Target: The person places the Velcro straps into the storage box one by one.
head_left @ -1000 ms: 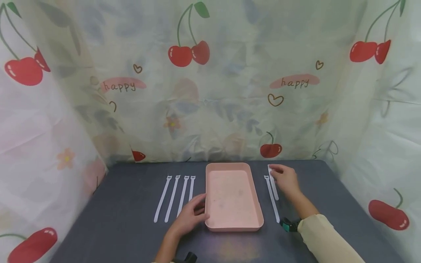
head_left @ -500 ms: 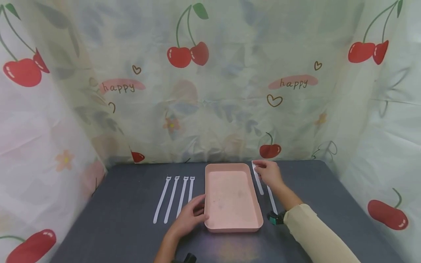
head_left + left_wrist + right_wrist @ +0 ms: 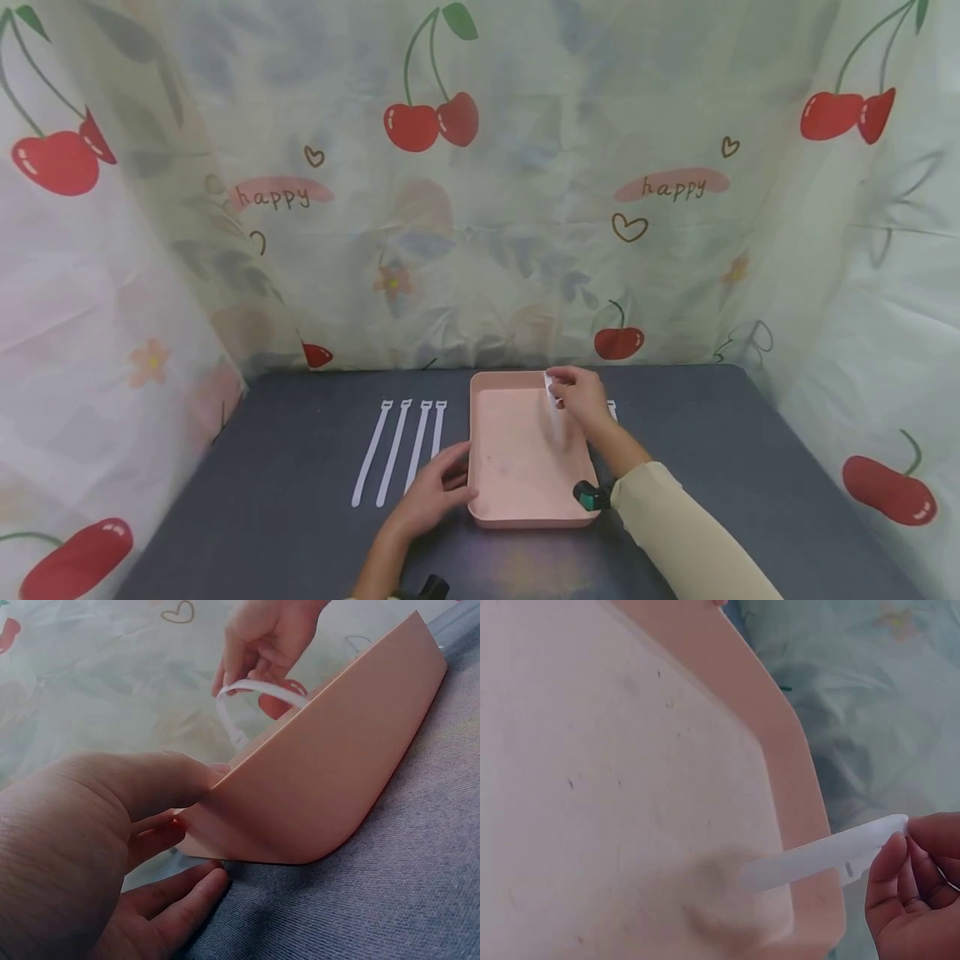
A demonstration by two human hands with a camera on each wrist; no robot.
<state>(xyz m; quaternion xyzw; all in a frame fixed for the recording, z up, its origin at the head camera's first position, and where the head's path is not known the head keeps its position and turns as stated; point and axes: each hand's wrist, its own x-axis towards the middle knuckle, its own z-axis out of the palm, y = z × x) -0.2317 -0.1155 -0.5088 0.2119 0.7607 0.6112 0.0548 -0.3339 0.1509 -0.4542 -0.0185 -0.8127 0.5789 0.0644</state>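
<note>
Above the far right part of the pink tray (image 3: 517, 442), my right hand (image 3: 581, 400) pinches a white cable tie (image 3: 821, 855) between thumb and fingertips. The tie is a flat, flexible strap with a slotted head; in the left wrist view it bends in an arc below the right hand (image 3: 270, 637). My left hand (image 3: 433, 492) holds the tray's left edge near the front corner, the thumb at the rim and the fingers against the side in the left wrist view. Inside, the tray shows a bare floor with small dark marks.
Several white cable ties (image 3: 393, 450) lie in a row left of the tray. Another cable tie (image 3: 612, 410) lies right of it, mostly hidden by my right arm. The dark table (image 3: 300, 467) is enclosed by a cherry-print curtain (image 3: 480, 250).
My right hand has lifted the cable tie from the table right of the tray and carried it left, over the tray. The left hand has stayed at the tray's edge.
</note>
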